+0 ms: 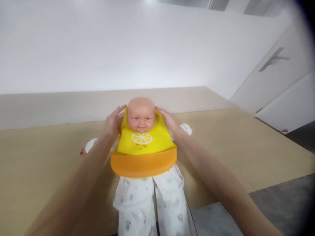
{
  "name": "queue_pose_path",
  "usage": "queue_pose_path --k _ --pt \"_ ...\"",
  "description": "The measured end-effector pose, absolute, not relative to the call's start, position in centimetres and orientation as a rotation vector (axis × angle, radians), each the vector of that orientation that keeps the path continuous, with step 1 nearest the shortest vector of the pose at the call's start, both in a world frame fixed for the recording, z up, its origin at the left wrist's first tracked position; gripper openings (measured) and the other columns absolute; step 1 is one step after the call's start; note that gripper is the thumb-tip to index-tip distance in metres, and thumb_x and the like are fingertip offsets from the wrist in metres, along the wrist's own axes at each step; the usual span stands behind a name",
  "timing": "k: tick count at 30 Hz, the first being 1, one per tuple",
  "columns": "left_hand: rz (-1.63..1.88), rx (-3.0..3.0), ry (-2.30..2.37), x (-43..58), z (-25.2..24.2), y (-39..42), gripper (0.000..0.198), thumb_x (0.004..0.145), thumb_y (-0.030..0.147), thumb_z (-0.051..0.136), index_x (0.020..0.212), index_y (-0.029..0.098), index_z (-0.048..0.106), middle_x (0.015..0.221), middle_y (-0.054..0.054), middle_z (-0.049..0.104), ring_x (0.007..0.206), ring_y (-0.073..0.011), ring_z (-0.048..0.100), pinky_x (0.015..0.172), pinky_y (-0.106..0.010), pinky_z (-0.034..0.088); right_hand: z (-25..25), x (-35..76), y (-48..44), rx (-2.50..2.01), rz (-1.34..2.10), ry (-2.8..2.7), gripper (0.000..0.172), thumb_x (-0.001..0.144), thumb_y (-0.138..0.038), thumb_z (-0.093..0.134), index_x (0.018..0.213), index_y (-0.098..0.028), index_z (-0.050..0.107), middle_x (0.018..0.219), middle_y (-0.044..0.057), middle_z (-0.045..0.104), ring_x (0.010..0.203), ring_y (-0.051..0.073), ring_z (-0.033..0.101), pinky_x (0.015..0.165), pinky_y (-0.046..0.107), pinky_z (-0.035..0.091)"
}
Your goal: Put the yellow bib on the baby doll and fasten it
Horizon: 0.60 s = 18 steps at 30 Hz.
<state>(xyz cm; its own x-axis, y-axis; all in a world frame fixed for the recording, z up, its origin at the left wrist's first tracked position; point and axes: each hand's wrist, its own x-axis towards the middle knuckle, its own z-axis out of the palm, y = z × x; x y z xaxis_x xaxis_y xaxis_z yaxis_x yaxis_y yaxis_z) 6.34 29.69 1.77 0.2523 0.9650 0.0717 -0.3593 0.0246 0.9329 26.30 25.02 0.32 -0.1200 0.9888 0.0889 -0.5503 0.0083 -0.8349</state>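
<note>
A baby doll (pixel 141 113) lies on its back on the table, head away from me, in white printed clothes (pixel 135 193). Over its chest lies a yellow bib (pixel 128 146) with a lemon-slice print and an orange catch pocket (pixel 144 165) along the bottom. My left hand (pixel 114 123) is closed at the bib's upper edge beside the doll's head. On the other side, my right hand (pixel 168 121) grips the opposite upper edge. Some fingertips are hidden behind the bib and the head. The doll's arms spread out under my forearms.
The wooden table (pixel 216 141) extends to both sides, with a paler raised strip (pixel 61 108) along the back. Behind it stands a white wall (pixel 103 49). A door with a metal handle (pixel 273 59) is at the right. Grey floor (pixel 285 200) shows past the table's right edge.
</note>
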Motion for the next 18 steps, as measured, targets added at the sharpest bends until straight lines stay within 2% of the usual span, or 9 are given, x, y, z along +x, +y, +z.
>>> queue_pose_path --k 4,8,11,15,18 --pt "1.324 1.083 0.799 6.0 0.5 25.3 0.043 0.067 0.035 0.072 0.106 0.018 0.067 0.110 -0.007 0.070 0.104 -0.0283 0.062 0.087 -0.034 0.050 -0.9 26.6 20.4 -0.677 1.449 -0.835 0.037 0.074 -0.034 0.065 0.110 -0.027 0.061 0.112 -0.002 0.067 0.110 0.023 0.059 0.097 0.038 0.047" --pt "1.349 1.102 0.862 5.9 -0.3 24.1 0.043 0.065 0.027 0.069 0.109 0.022 0.068 0.114 -0.004 0.068 0.106 -0.0260 0.061 0.087 -0.033 0.050 -0.7 26.8 18.1 -0.770 1.426 -0.812 0.044 0.074 -0.035 0.066 0.117 -0.027 0.060 0.112 -0.001 0.068 0.109 0.024 0.061 0.097 0.040 0.046" --pt "1.277 1.067 0.830 5.5 -0.8 24.2 0.046 0.065 0.024 0.064 0.111 0.021 0.068 0.108 -0.005 0.071 0.097 -0.0254 0.065 0.082 -0.034 0.052 -0.6 26.6 17.5 -0.785 1.427 -0.798 0.043 0.076 -0.034 0.066 0.118 -0.028 0.060 0.115 0.000 0.067 0.108 0.024 0.062 0.096 0.040 0.047" --pt "1.110 1.111 0.862 4.7 -1.5 24.2 0.041 0.064 0.027 0.073 0.105 0.018 0.072 0.091 -0.006 0.074 0.076 -0.0255 0.069 0.064 -0.032 0.053 -0.6 26.3 17.4 -0.825 1.396 -0.766 0.045 0.076 -0.035 0.065 0.120 -0.029 0.058 0.118 0.000 0.066 0.105 0.024 0.063 0.093 0.040 0.049" --pt "1.081 1.215 0.811 4.4 -1.6 24.1 0.042 0.064 0.036 0.080 0.102 0.019 0.073 0.095 -0.007 0.074 0.075 -0.0248 0.069 0.063 -0.030 0.053 -0.4 26.2 18.0 -0.892 1.352 -0.773 0.049 0.078 -0.037 0.064 0.125 -0.029 0.054 0.116 0.001 0.067 0.102 0.025 0.064 0.090 0.040 0.050"
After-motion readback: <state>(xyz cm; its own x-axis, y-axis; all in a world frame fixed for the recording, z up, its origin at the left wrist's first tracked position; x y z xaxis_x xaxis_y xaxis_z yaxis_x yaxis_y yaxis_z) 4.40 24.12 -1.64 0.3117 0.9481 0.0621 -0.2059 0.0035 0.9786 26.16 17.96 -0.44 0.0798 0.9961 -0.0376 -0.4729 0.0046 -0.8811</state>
